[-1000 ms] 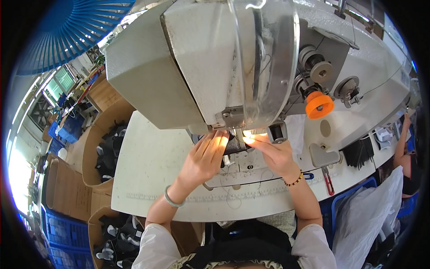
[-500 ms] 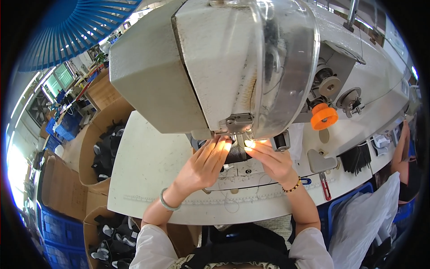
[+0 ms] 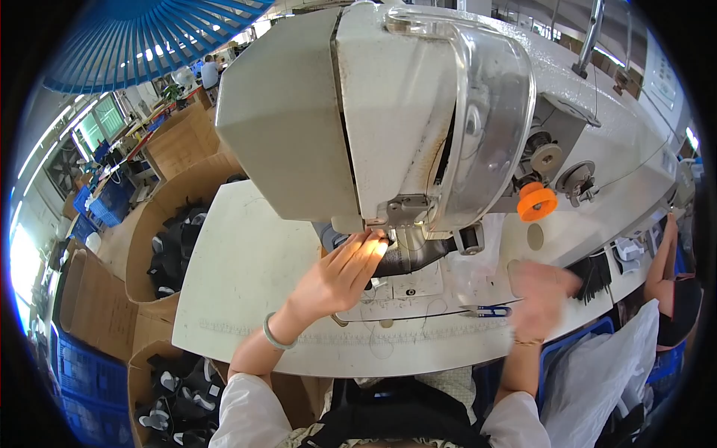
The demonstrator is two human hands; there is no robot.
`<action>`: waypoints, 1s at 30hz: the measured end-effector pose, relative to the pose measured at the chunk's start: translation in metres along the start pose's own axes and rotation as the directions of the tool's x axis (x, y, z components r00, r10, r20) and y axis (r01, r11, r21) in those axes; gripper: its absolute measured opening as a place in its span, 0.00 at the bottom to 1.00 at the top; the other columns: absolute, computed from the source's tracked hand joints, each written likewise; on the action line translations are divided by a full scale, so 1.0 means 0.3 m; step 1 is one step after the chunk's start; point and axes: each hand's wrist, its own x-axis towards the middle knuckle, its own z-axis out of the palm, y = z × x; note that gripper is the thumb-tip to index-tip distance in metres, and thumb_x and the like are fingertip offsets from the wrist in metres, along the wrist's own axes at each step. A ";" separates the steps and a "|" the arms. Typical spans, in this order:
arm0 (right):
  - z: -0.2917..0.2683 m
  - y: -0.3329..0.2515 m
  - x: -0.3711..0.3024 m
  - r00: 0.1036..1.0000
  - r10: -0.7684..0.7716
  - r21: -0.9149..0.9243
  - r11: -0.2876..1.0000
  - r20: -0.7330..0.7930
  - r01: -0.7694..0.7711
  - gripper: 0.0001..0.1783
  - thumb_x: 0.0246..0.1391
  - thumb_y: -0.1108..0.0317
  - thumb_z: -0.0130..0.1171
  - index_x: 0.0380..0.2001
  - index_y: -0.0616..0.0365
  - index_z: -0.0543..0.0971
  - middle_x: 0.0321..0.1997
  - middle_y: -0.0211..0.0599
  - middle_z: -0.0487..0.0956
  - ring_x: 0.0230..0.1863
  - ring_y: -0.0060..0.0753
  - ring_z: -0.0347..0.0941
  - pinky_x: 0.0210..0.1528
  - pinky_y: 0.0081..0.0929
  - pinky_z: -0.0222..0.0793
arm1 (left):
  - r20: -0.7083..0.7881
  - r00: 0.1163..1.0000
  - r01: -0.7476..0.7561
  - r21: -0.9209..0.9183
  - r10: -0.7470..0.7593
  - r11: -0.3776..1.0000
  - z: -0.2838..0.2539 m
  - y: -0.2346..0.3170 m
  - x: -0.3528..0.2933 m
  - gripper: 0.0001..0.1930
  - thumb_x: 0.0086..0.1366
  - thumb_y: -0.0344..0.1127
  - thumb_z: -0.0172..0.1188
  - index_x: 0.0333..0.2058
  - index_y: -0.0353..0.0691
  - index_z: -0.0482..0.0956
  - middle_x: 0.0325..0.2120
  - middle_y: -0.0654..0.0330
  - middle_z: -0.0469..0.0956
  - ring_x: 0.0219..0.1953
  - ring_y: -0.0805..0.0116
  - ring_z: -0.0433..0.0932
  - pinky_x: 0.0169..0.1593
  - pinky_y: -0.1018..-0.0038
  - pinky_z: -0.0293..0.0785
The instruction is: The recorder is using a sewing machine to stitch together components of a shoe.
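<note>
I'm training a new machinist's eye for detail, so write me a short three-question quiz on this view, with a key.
1. Which hand touches the dark fabric piece at the sewing machine?
a) left only
b) right only
c) both

2. True or false: the blue-handled thread snips lie on the white worktable.

3. Fill in: the round knob on the machine's right side is ____.

Key:
1. a: the left hand touches it; the blurred right hand is away from it.
2. True.
3. Orange.

Left hand [image 3: 336, 280] on workpiece [image 3: 412, 257]; right hand [image 3: 541, 297] apart.
</note>
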 end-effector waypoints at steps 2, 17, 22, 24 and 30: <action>-0.201 0.153 -0.010 0.805 -0.102 -0.371 0.916 -0.585 -0.153 0.17 0.60 0.66 0.46 0.37 0.71 0.77 0.36 0.43 0.79 0.41 0.43 0.76 0.49 0.37 0.71 | -0.014 1.000 0.022 -0.053 -0.023 0.998 0.008 0.000 -0.006 0.26 0.38 0.18 0.55 0.43 0.25 0.74 0.40 0.49 0.77 0.45 0.50 0.79 0.47 0.64 0.81; -1.015 1.164 0.021 0.458 0.827 0.576 0.558 -0.326 -0.598 0.21 0.63 0.56 0.53 0.52 0.60 0.75 0.46 0.29 0.77 0.47 0.22 0.71 0.51 0.20 0.63 | -0.047 0.995 0.078 -0.115 -0.084 0.990 0.023 0.008 -0.022 0.19 0.49 0.22 0.58 0.43 0.30 0.75 0.42 0.47 0.78 0.44 0.54 0.80 0.49 0.66 0.79; -0.924 1.101 -0.092 0.460 0.815 0.523 0.579 -0.353 -0.625 0.21 0.66 0.58 0.48 0.50 0.64 0.74 0.46 0.30 0.77 0.47 0.26 0.72 0.53 0.21 0.63 | -0.058 0.995 0.072 -0.107 -0.078 0.992 0.029 0.004 -0.022 0.19 0.49 0.22 0.59 0.43 0.33 0.76 0.42 0.48 0.78 0.44 0.54 0.79 0.48 0.66 0.80; -0.894 1.123 -0.118 0.503 0.775 0.478 0.632 -0.382 -0.610 0.23 0.66 0.55 0.46 0.49 0.65 0.74 0.47 0.32 0.77 0.47 0.27 0.72 0.53 0.22 0.64 | -0.051 0.996 0.074 -0.098 -0.079 0.992 0.028 0.004 -0.024 0.19 0.49 0.22 0.59 0.44 0.33 0.76 0.42 0.48 0.78 0.44 0.55 0.79 0.48 0.67 0.80; -0.954 1.148 -0.080 0.328 0.869 0.572 0.491 -0.370 -0.657 0.27 0.64 0.49 0.48 0.51 0.65 0.72 0.51 0.37 0.76 0.51 0.31 0.71 0.54 0.27 0.65 | -0.058 0.995 0.073 -0.107 -0.080 0.992 0.029 0.001 -0.024 0.20 0.49 0.24 0.59 0.44 0.34 0.77 0.43 0.48 0.78 0.43 0.56 0.79 0.48 0.67 0.80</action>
